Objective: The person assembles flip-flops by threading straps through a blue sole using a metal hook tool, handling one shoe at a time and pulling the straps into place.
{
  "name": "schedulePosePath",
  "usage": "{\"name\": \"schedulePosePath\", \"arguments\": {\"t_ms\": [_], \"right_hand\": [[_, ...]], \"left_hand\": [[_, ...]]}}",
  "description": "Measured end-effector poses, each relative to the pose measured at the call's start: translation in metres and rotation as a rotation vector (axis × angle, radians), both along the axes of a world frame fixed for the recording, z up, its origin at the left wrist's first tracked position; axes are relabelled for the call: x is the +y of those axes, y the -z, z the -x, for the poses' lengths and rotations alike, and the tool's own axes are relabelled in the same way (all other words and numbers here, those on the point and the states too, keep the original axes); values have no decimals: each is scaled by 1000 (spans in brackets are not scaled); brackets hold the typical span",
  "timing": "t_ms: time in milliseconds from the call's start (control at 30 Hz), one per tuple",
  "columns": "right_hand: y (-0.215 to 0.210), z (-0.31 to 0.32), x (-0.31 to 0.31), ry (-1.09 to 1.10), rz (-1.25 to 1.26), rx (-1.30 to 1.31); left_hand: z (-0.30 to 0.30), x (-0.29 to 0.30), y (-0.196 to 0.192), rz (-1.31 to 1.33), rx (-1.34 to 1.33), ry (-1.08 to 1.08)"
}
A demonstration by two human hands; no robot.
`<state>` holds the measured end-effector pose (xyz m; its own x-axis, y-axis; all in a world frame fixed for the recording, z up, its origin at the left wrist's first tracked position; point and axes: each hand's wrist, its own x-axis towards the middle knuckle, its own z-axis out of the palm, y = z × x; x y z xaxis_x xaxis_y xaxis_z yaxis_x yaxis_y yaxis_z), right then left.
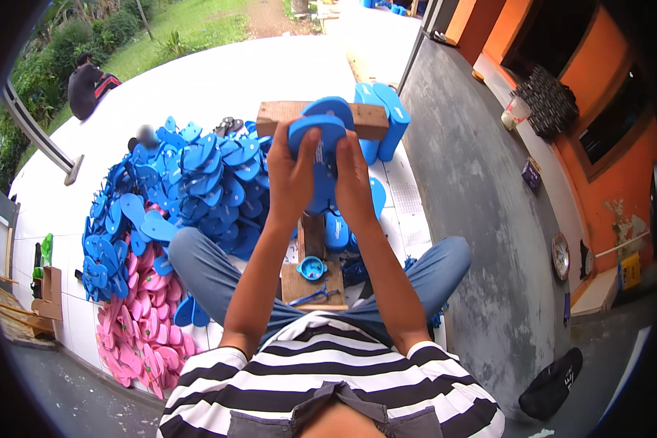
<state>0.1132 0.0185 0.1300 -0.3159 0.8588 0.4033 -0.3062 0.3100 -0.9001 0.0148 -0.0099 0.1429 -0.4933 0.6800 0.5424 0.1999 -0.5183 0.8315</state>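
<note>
Up in front of me, my left hand (290,175) and my right hand (352,179) are closed round a pair of blue flip-flops (320,133), one sole lying over the other. My thumbs press on the near side; most of the other fingers are hidden behind. Just beyond them is the wooden crossbar (276,113) of a stand, whose post (314,237) drops towards a base board (293,288). I cannot tell whether the flip-flops touch the bar. A small blue bowl (312,268) and some blue straps (317,294) lie on the base board.
To my left spreads a large heap of blue flip-flops (197,175), with pink ones (142,314) nearer. Blue pairs stand stacked (390,120) beyond the stand. A person (87,87) sits at the far left. A grey floor (482,219) and an orange wall (620,182) are on the right.
</note>
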Motion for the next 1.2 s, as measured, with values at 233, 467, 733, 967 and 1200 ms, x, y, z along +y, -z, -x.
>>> {"name": "schedulePosePath", "arguments": {"t_ms": [233,467,733,967,1200], "right_hand": [[23,-40,-79,168,-20,-253],[50,-81,-122,82,-220,-297],[45,-83,-111,116,-387,-109],[43,-72,-113,84,-205,-78],[44,-67,-92,16,-344,-452]], "left_hand": [[-33,-73,15,81,-137,-141],[-28,-108,46,-411,359,212],[-20,-114,32,-317,371,317],[-25,-127,43,-283,385,152],[-3,-131,43,143,335,121]]}}
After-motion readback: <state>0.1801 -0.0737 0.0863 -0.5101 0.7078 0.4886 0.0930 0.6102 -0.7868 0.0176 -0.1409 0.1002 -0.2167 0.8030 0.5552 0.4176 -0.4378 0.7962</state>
